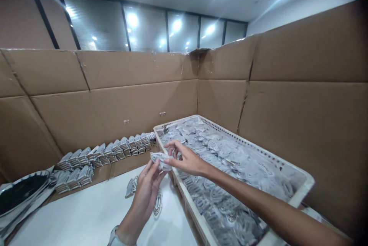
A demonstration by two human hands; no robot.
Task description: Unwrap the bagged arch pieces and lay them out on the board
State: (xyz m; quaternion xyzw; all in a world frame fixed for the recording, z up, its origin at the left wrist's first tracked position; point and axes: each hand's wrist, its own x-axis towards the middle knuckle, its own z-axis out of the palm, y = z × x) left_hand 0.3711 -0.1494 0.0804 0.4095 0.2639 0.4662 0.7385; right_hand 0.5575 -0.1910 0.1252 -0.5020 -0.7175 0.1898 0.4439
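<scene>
Both hands meet near the middle of the head view, by the near left side of a white plastic basket [192, 209]. My left hand [146, 190] is closed, its thumb and fingers pinching a small clear plastic packet [161, 159] with a flat grey-white piece inside. Over the packet reaches my right hand [185, 158], its thumb against the packet's right side and its other fingers curved apart above it. On the white tabletop [86, 213] beneath lie an oval patterned piece [157, 204] and a couple of small grey pieces [130, 187], partly hidden by my left hand.
Many clear-wrapped pieces [224, 161] fill the basket. Stacked rows of similar pieces [106, 154] stand along the back on cardboard. A dark-lined round container [23, 192] sits at far left. Tall cardboard walls [129, 96] enclose the table at the back and right.
</scene>
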